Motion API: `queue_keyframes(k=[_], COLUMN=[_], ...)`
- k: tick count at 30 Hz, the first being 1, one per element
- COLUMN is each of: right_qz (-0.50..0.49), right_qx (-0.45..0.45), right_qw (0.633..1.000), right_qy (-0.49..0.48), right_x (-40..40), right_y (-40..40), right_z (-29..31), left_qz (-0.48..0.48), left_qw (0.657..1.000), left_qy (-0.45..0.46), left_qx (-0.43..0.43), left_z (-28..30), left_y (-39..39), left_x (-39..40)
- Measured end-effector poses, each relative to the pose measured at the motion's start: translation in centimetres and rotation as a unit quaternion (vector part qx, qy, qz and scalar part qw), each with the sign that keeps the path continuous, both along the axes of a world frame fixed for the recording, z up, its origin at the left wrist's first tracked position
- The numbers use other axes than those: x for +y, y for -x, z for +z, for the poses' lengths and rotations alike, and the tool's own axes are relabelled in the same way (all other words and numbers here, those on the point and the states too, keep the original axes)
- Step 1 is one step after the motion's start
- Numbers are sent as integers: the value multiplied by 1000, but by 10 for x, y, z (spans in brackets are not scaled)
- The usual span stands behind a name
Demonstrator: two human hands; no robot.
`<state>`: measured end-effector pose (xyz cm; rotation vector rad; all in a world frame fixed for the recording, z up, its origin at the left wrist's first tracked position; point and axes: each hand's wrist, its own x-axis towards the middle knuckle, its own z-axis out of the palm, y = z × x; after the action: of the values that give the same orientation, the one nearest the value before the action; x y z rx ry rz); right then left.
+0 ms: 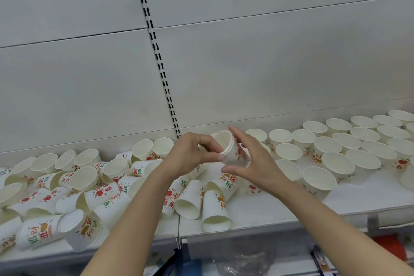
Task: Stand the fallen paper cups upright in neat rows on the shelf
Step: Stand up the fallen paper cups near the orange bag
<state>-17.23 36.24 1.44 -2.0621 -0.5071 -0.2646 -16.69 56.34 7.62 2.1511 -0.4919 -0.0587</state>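
A white paper cup [230, 148] with red and green print hangs tilted above the shelf, mouth toward me and to the left. My left hand [192, 152] pinches its rim with thumb and fingers. My right hand [251, 161] cups the cup's body from the right, fingers fairly straight and thumb below it. Several fallen cups [89, 190] lie in a jumble on the left and middle of the white shelf [280, 208]. Upright cups [336, 148] stand in rows on the right part of the shelf.
A white back panel with a slotted upright [156, 51] rises behind the shelf. The shelf's front lip [246, 231] runs below my forearms. Under it, dark and red items [389, 248] show on a lower level. Bare shelf surface lies at front right.
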Motion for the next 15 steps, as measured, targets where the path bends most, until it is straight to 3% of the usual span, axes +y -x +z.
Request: queue_keyframes(k=[4,10,15], right_qz=[-54,-112,-283], right_qx=[-8,17,14], right_qw=[998,991,937], right_qy=[-19,-76,-206], right_x=[-11,-53,-115], right_y=[28,77,110], right_z=[-5,-35,-55], left_qz=[-43,22,40], left_qw=[997,990,995], left_qy=[63,137,-39], left_qx=[19,-8,-83], left_z=[8,-11,-45], left_y=[30,47,57], left_x=[-28,-49,-52])
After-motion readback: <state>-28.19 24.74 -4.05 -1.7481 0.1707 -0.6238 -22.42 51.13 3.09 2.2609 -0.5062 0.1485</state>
